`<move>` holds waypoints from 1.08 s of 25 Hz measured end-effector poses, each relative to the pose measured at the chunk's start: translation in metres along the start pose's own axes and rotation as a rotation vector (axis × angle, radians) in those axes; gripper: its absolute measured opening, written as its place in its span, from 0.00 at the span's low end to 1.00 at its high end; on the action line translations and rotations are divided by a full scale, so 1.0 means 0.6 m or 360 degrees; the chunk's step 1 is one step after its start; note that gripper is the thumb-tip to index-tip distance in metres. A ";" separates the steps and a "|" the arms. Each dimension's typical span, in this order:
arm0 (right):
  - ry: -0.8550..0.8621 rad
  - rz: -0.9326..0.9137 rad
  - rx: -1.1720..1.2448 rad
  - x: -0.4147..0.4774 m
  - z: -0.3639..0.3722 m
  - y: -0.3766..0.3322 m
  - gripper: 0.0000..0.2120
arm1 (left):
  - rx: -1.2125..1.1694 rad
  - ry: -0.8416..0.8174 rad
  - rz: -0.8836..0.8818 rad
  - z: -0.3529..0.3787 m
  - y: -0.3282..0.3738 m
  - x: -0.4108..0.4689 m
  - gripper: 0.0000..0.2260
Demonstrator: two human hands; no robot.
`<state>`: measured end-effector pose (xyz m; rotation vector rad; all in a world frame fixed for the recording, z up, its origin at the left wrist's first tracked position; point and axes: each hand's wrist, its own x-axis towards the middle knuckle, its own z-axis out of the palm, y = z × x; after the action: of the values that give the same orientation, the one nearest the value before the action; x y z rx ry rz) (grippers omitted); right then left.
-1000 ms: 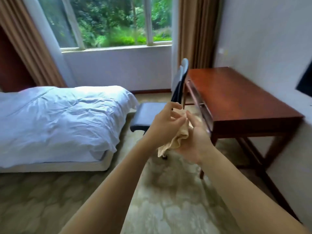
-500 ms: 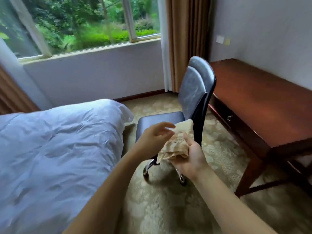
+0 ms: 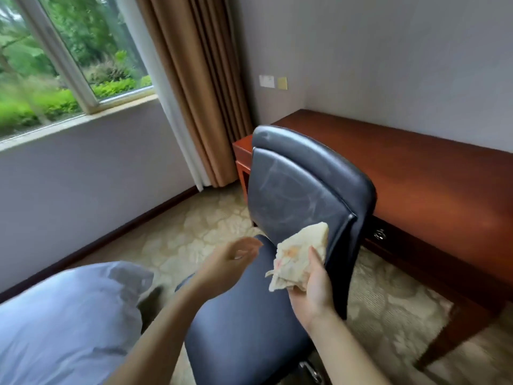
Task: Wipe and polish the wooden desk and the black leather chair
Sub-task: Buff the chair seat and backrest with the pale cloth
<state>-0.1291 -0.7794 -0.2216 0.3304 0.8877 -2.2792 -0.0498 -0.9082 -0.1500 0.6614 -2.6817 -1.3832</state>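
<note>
The black leather chair (image 3: 294,190) stands in front of me, its back turned toward the reddish wooden desk (image 3: 433,173) along the right wall. My right hand (image 3: 313,290) holds a crumpled beige cloth (image 3: 297,257) against the lower right edge of the chair's backrest. My left hand (image 3: 227,262) hovers over the seat (image 3: 244,329) with fingers apart and nothing in it, a little left of the cloth. The desk top is bare and a drawer handle (image 3: 379,234) shows under its front edge.
A bed with white bedding (image 3: 63,323) fills the lower left, close to the chair's seat. A window (image 3: 63,62) and a brown curtain (image 3: 200,84) stand behind the chair. Patterned carpet (image 3: 194,232) covers the floor.
I have come much closer to the chair and desk. My left hand has let go of the cloth and moved left; my right hand has carried the cloth up to the backrest.
</note>
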 end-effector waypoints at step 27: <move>0.2008 -0.1932 -0.0284 0.342 0.291 0.064 0.23 | 0.0949 -0.0503 0.1203 -0.200 -0.044 0.816 0.35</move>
<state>-0.2572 -1.0192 -0.2033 1.5891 2.3854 -2.8350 -0.4562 -1.2068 -0.1703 -0.5911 -3.0556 -0.5257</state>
